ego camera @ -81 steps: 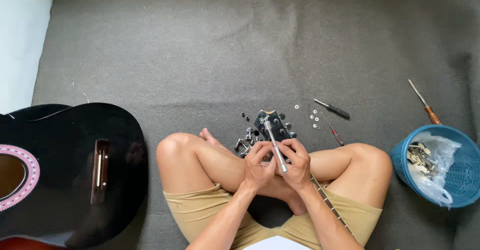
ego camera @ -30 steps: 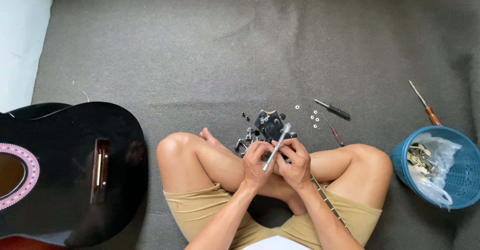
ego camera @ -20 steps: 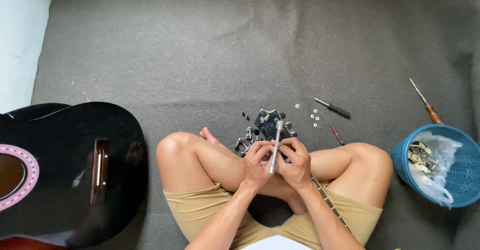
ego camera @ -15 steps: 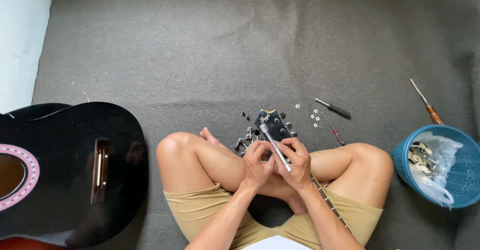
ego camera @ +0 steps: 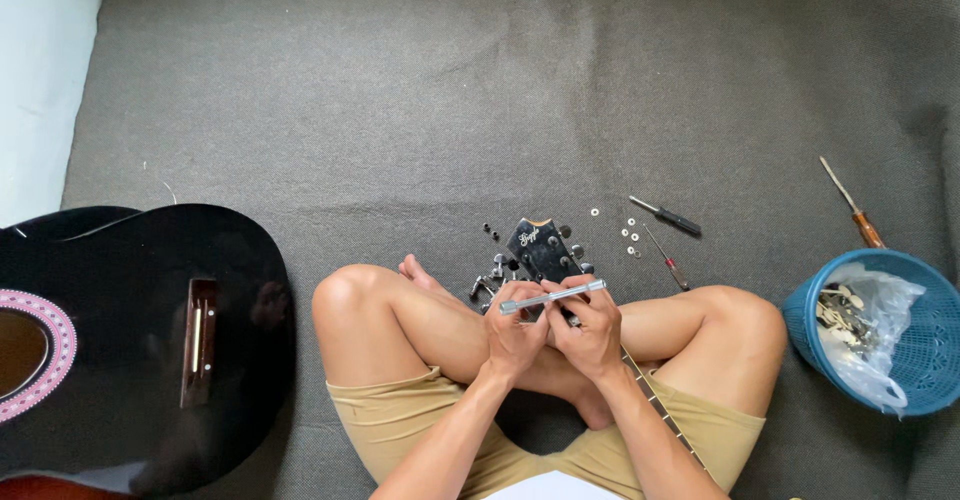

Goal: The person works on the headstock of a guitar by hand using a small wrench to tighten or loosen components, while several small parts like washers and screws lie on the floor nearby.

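While a pale wall edge [ego camera: 40,80] borders the grey carpet [ego camera: 400,90] at far left, a black guitar body [ego camera: 140,340] lies flat beside it. At centre, the left hand [ego camera: 515,330] and right hand [ego camera: 590,332] are both closed around a silver wrench [ego camera: 552,297], held nearly level over the guitar headstock [ego camera: 540,248]. Rightward lie washers [ego camera: 630,235], two screwdrivers [ego camera: 668,218] and a blue basket [ego camera: 920,345].

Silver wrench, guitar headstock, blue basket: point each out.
silver wrench [ego camera: 553,297], head view, mid-shaft
guitar headstock [ego camera: 541,247], head view, black face
blue basket [ego camera: 915,272], head view, upper rim
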